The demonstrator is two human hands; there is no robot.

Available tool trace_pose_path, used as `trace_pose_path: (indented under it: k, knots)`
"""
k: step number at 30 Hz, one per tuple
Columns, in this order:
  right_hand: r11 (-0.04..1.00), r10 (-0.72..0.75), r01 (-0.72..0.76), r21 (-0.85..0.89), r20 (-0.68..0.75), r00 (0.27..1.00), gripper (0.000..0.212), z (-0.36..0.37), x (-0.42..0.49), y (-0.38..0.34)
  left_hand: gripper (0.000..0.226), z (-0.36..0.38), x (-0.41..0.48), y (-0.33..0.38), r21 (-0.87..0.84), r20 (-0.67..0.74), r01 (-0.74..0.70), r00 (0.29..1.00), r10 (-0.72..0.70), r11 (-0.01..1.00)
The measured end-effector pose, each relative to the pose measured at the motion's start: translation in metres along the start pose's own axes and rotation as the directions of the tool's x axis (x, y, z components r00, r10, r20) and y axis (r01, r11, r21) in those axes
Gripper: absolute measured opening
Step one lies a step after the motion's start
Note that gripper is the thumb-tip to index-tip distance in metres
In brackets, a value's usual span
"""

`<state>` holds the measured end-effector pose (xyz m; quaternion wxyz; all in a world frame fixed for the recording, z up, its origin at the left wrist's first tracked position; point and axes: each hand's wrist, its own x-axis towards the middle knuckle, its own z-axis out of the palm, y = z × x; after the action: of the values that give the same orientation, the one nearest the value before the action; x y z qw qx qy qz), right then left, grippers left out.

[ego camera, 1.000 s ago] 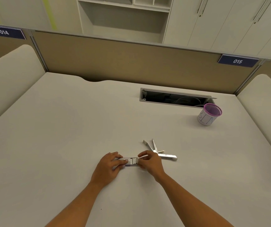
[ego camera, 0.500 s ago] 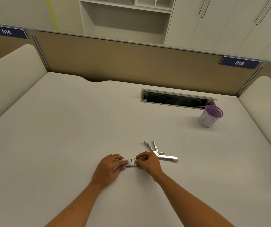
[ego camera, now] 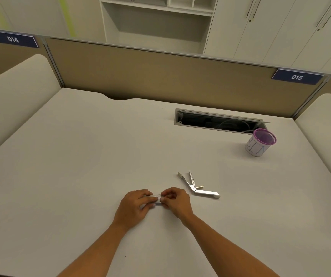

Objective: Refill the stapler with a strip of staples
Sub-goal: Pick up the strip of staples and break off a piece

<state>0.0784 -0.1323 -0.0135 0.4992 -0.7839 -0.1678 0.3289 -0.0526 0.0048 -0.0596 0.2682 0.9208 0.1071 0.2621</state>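
Note:
A small white staple box (ego camera: 157, 198) lies on the desk (ego camera: 80, 166), pinched from both ends. My left hand (ego camera: 135, 204) grips its left end and my right hand (ego camera: 177, 200) grips its right end, so only a thin strip of the box shows between the fingers. The silver stapler (ego camera: 199, 190) lies swung wide open on the desk just right of my right hand, its top arms pointing away from me. No loose strip of staples is visible.
A pen cup with a purple rim (ego camera: 260, 144) stands at the back right. Behind it is an open cable slot (ego camera: 216, 122) in the desk. A tan partition (ego camera: 160, 76) closes off the far edge, and padded panels flank both sides.
My hands have drawn closer together over the staple box, covering most of it; the flap my right fingers held out earlier no longer shows. The stapler has not moved.

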Motion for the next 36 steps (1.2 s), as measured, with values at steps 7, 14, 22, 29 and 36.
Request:
trace_pose_path:
  k: [7,14,22,29,36]
  knots:
    - [0.98,-0.17,0.164,-0.113,-0.04,0.985,0.011,-0.008,0.002,0.004,0.02,0.004,0.002,0.0,0.101,0.009,-0.002,1.0,0.001,0.995]
    - [0.967,-0.241,0.226,-0.115,-0.136,0.961,0.02,-0.029,-0.004,0.016,0.048,0.004,0.006,0.008,0.316,0.081,0.109,0.987,-0.142,0.943]
    - [0.98,-0.2,0.195,-0.045,-0.234,0.951,0.018,-0.06,-0.003,0.019,0.062,0.017,0.035,0.023,0.397,0.1,0.318,0.918,-0.385,0.861]
    - [0.981,-0.193,0.19,-0.038,-0.286,0.939,0.016,-0.075,-0.008,0.025,0.053,0.041,0.075,0.073,0.286,0.012,0.325,0.94,-0.342,0.902]
    - [0.965,-0.254,0.261,-0.029,-0.349,0.902,0.02,-0.083,-0.016,0.027,0.034,0.064,0.118,0.123,-0.006,0.223,0.649,0.743,-0.631,0.761]
